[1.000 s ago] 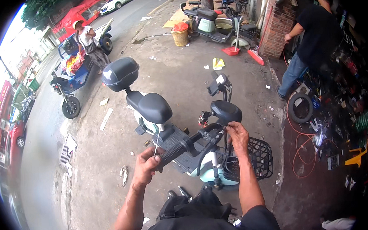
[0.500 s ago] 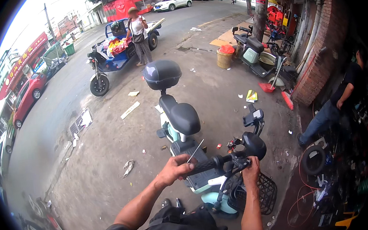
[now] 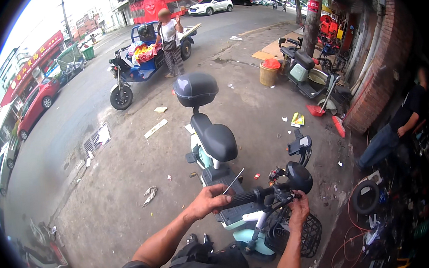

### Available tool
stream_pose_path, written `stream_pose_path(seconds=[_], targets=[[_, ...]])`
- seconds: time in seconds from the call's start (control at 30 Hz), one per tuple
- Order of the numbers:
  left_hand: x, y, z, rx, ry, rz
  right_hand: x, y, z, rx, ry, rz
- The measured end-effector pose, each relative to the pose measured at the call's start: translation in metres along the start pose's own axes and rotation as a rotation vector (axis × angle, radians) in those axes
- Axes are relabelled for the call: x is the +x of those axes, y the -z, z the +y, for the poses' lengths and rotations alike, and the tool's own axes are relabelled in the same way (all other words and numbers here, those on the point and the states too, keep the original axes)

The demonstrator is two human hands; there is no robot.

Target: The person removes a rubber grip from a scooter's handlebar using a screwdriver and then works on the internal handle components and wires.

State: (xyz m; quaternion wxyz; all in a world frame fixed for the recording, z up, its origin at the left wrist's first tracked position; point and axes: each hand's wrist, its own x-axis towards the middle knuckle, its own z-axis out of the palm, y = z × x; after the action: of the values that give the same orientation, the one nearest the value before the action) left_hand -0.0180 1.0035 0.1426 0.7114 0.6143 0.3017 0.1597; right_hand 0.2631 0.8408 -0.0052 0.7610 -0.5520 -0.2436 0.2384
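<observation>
The pale green electric scooter stood on the concrete pavement, its black seat and top box pointing away. The left hand was wrapped around the black handlebar grip, pinching a thin metal rod against it. The right hand was curled shut on the brake lever beside the headlight.

Matt black rubber grip, thin shiny metal rod, glossy plastic top box, rough concrete pavement
</observation>
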Motion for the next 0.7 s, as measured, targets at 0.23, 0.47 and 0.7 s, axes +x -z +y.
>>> stream_pose_path(seconds=[0.23,0.47,0.7], targets=[[0.000,0.001,-0.004,0.064,0.023,0.021,0.017,0.001,-0.011,-0.026,-0.133,0.060],[-0.001,0.000,-0.002,-0.002,-0.003,0.015,0.018,0.000,-0.022,-0.314,-0.115,-0.058],[0.000,0.002,-0.002,0.045,0.029,0.013,0.004,-0.014,-0.016,-0.372,0.019,-0.179]])
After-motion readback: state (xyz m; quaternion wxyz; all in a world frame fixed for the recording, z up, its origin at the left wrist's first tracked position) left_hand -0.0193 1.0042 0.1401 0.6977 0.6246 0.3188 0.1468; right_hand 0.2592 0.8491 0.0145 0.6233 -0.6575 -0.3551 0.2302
